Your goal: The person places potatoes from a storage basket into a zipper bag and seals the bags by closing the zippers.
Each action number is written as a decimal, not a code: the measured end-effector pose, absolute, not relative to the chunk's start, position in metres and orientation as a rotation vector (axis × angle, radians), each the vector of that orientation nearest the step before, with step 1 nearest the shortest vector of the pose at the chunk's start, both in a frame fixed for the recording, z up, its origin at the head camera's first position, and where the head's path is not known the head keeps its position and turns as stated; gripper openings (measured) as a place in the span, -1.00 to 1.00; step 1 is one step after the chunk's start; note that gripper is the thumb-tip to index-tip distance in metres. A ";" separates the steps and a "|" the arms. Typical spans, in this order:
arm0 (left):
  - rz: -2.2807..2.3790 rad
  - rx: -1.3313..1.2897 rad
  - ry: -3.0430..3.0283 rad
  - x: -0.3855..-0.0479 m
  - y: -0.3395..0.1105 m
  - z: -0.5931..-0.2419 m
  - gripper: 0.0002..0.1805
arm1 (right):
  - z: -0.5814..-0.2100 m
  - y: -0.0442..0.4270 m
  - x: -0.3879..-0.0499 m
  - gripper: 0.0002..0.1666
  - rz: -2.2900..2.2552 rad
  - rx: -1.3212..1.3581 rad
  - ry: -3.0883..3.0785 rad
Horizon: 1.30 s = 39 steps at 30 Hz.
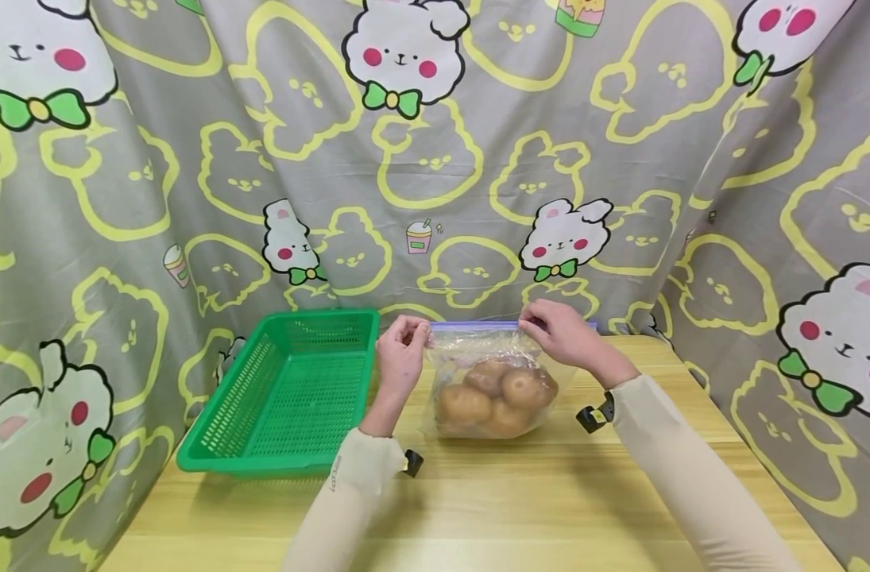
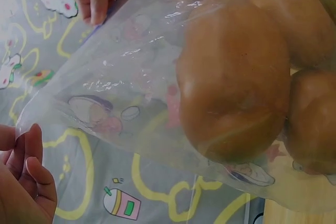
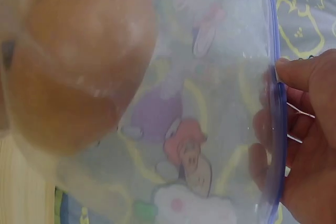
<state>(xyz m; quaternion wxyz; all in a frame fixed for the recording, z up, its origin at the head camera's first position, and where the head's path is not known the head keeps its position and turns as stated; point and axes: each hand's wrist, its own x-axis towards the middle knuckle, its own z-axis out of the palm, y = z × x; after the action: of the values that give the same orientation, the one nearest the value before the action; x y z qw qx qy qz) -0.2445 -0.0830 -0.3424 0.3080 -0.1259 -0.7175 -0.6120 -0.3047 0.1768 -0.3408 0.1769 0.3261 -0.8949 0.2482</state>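
A clear zip bag (image 1: 477, 349) with a purple-blue zip strip (image 1: 470, 326) stands upright on the table, several brown potatoes (image 1: 506, 397) inside it. My left hand (image 1: 402, 357) pinches the bag's top left corner between thumb and fingers, which the left wrist view shows from close up. On the strip, toward its right part, my right hand (image 1: 563, 332) pinches with the thumb (image 3: 296, 73) in front and the other fingers behind the plastic. In the right wrist view one large potato (image 3: 84, 61) is blurred through the bag.
A green plastic basket (image 1: 191, 457) with slotted walls stands left of the bag, close to my left forearm. Beneath everything is a light wood table (image 1: 492, 508). A grey curtain (image 1: 470, 191) with cartoon animals hangs behind and at both sides.
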 end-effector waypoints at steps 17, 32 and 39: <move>-1.604 -0.337 -1.889 -0.247 -0.083 -0.344 -0.87 | -0.345 0.214 -0.305 -0.88 0.694 0.866 -2.550; -1.611 -0.330 -1.912 -0.247 -0.085 -0.343 -0.87 | -0.348 0.243 -0.301 -0.88 0.668 0.810 -2.559; -1.606 -0.334 -1.915 -0.247 -0.086 -0.343 -0.87 | -0.348 0.258 -0.297 -0.89 0.648 0.772 -2.540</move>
<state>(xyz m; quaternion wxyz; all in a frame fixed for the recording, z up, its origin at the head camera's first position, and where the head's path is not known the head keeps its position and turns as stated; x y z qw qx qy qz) -0.2470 -0.0858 -0.3433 0.3052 -0.1262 -0.7231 -0.6067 -0.2971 0.2577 -0.3483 0.2028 0.2768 -0.9102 0.2322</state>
